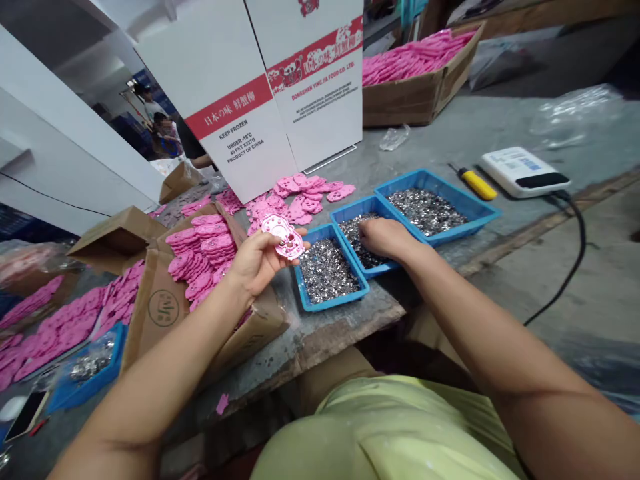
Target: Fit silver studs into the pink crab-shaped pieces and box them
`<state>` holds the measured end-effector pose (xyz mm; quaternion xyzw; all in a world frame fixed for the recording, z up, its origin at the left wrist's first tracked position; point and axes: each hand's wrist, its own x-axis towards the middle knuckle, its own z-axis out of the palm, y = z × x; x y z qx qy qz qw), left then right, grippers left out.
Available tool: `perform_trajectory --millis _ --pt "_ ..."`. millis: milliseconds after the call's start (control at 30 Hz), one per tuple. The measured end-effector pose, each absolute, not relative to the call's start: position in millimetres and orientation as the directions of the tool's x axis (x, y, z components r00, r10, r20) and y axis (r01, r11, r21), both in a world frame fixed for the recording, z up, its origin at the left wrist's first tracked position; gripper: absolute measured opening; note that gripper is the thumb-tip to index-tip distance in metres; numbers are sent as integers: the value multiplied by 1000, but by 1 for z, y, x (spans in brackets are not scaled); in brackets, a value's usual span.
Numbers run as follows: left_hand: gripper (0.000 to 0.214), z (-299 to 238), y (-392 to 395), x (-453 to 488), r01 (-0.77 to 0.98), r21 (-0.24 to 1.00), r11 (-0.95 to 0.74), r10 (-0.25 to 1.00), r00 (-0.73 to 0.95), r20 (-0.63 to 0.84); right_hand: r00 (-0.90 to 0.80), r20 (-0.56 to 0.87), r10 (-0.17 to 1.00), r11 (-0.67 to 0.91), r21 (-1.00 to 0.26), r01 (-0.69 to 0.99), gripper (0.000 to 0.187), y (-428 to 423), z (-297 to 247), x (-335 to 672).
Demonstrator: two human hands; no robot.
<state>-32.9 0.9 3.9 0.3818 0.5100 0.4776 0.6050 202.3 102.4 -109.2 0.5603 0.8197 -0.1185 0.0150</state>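
Note:
My left hand [256, 261] grips a flat pink plastic piece [283, 236] with a wavy outline and small holes, thumb on top and fingers beneath. It hovers above the left edge of the nearest blue tray [334, 305], which is filled with small shiny metal parts [327, 273]. My right hand [383, 237] reaches down into the middle blue tray [341, 217]. Its fingers are curled among the dark, shiny small parts [356, 233] there, and the fingertips are hidden. A third blue tray [480, 217] of metal bits [425, 210] adjoins it on the right.
An open cardboard box [165, 293] of pink pieces stands left of the trays. Loose pink pieces [300, 200] lie behind them, before a white carton [315, 87]. A yellow-handled screwdriver [477, 185] and a white device [523, 172] with a cable [575, 260] are at right.

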Motion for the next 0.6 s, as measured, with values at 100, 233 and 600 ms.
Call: perform_trajectory --millis 100,233,600 --pt "60 6 1 -31 -170 956 238 971 8 -240 -340 -140 930 311 -198 930 40 101 -106 203" --pt "51 8 0 -30 -126 963 239 971 -3 -241 -324 -118 939 290 -236 927 42 99 -102 204" --pt "29 11 2 -28 -64 968 242 968 -50 -245 -390 -174 904 337 -270 902 43 97 -96 202"
